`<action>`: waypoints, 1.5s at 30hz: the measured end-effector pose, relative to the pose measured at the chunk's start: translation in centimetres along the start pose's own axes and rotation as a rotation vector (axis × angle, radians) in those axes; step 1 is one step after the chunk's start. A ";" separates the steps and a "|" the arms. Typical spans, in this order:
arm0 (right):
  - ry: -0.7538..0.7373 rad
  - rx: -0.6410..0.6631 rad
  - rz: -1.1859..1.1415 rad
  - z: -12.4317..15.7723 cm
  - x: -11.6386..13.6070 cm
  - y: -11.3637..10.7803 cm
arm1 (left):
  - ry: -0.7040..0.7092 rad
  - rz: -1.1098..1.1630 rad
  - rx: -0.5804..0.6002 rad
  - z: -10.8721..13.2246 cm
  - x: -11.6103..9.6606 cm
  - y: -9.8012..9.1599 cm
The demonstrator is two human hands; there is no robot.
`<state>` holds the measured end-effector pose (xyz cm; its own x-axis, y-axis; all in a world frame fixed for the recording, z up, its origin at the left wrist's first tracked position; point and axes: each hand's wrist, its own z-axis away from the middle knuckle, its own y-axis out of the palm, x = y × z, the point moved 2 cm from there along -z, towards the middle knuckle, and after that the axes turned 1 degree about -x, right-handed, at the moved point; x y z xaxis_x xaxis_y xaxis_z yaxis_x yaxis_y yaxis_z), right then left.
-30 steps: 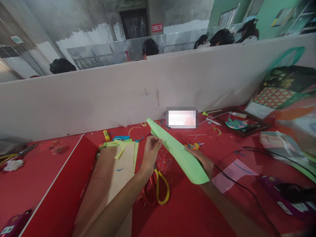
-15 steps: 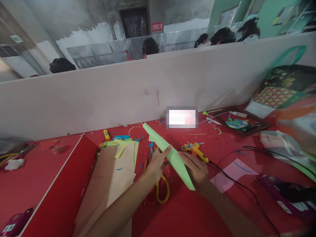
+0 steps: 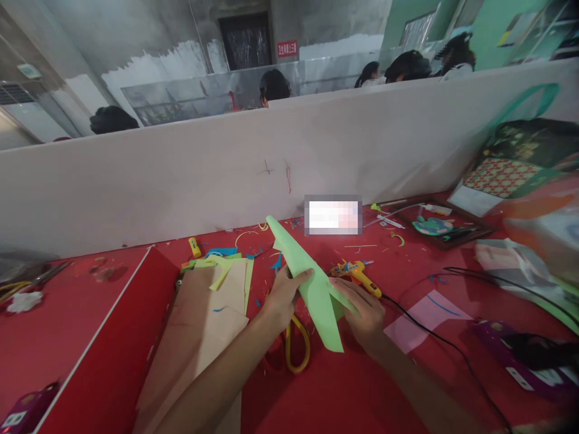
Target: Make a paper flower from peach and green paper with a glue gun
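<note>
A long light-green paper sheet [image 3: 312,283], curled lengthways into a loose cone, slants above the red table [image 3: 362,386] in the middle of the view. My left hand [image 3: 283,298] pinches its left edge near the middle, thumb on top. My right hand [image 3: 362,310] grips the right edge, fingers closed on the paper. Yellow-handled scissors [image 3: 298,346] lie on the table just below my left hand, partly hidden by it. A yellow glue gun [image 3: 359,274] rests beside my right hand.
Tan paper sheets [image 3: 203,331] and coloured scraps lie at the left. A black cable [image 3: 434,337] runs right over a pink sheet [image 3: 420,319]. A white partition [image 3: 226,175] closes the far side, with other people's heads behind it. A framed craft [image 3: 443,229] and bags sit at right.
The green paper has swung from a long flat slant into a steeper, more tightly curled shape. Both hands have drawn closer together and lower toward the table.
</note>
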<state>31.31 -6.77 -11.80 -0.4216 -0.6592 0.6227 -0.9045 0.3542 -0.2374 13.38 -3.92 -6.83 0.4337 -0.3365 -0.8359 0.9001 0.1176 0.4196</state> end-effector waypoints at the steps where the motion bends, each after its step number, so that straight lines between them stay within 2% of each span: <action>1: 0.003 -0.012 -0.020 -0.1 0.1 0.0 | -0.007 -0.002 0.002 0.0 -0.2 0.0; 6: -0.028 0.022 -0.075 -0.4 0.3 -0.1 | -0.016 -0.004 0.041 0.1 -0.5 0.3; 9: -0.132 0.092 -0.025 -0.4 0.3 0.0 | 0.007 0.021 0.049 0.4 -0.4 0.7; 13: -0.307 0.211 0.067 -0.1 0.8 0.4 | 0.012 0.052 -0.043 0.7 -0.1 0.8; 16: -0.349 0.274 0.098 0.2 0.9 0.7 | 0.039 0.040 -0.099 0.7 0.0 0.7; 24: -0.316 0.260 0.104 1.1 0.2 0.8 | 0.073 0.028 -0.110 0.3 -0.3 0.4; 31: -0.189 0.129 0.032 0.3 1.0 0.6 | 0.052 0.039 -0.136 0.7 -1.2 0.7; 35: -0.114 0.131 -0.016 0.0 1.1 0.5 | 0.052 0.051 -0.138 0.8 -1.3 0.8; 45: -0.220 0.167 0.051 0.5 1.0 0.6 | 0.081 0.055 -0.154 1.0 -0.9 0.8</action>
<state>30.38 -7.52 -11.70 -0.4541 -0.7778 0.4346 -0.8722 0.2885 -0.3951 13.68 -4.42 -5.41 0.4789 -0.2499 -0.8416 0.8680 0.2780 0.4114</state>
